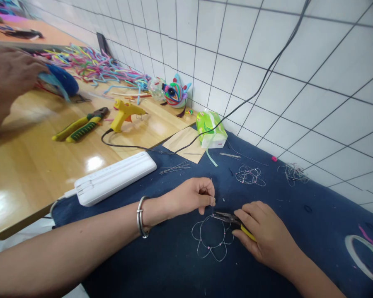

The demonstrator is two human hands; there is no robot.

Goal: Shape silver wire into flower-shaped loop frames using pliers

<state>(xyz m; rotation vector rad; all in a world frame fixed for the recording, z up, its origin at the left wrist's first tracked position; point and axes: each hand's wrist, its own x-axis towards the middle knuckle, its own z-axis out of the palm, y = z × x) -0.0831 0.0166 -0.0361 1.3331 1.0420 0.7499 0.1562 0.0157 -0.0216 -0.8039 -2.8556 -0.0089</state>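
Note:
My left hand (189, 196), with a silver bracelet (140, 217) at its wrist, has thumb and finger pinched on a thin wire end above a flower-shaped wire frame (209, 247). Small pink beads dot the frame's inner ring, and looped petals surround it. My right hand (262, 236) is wrapped round yellow-handled pliers (226, 218). The plier tips point left and touch the top of the frame, just below my left fingertips. The frame lies over the dark blue cloth (161, 265).
Beyond are a white power strip (116, 178), yellow glue gun (122, 116), cutters (81, 126), green tissue pack (210, 127) and wire shapes (250, 176). A black cable (257, 91) crosses the view. Another person's hand (14, 78) is at the left. Tape ring (357, 256) lies right.

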